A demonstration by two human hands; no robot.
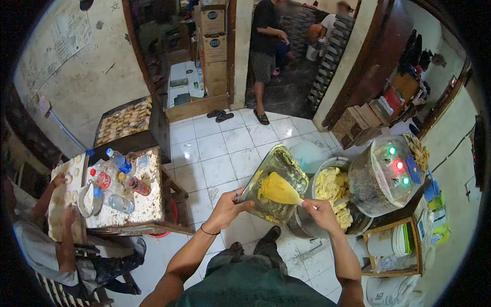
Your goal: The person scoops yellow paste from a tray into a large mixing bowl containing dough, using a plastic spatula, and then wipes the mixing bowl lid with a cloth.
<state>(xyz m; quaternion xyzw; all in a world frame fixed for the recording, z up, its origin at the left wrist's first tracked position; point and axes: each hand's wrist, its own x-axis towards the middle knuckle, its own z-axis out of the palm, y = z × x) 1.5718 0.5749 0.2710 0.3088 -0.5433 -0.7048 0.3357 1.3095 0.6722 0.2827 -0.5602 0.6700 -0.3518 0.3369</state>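
My left hand (235, 203) grips the side of a square metal container (254, 181), held tilted over the floor in front of me, its inside smeared with yellow paste. A spatula head (276, 188) coated thickly in yellow paste lies inside it, and my right hand (314, 210) is closed on the pale handle. Just right of the container, a large round metal bowl (351, 169) holds lumps of yellow dough or batter (332, 181), beside a machine (380, 185) with green and red lights.
At left, a co-worker's hands (64, 184) handle dough pieces on a board (76, 163), beside a table (153, 215) with bottles. A tray (127, 115) of browned items stands behind. Two people stand or sit in the doorway (271, 51). Sandals (222, 116) lie on the tiled floor; a low crate (417, 249) is at right.
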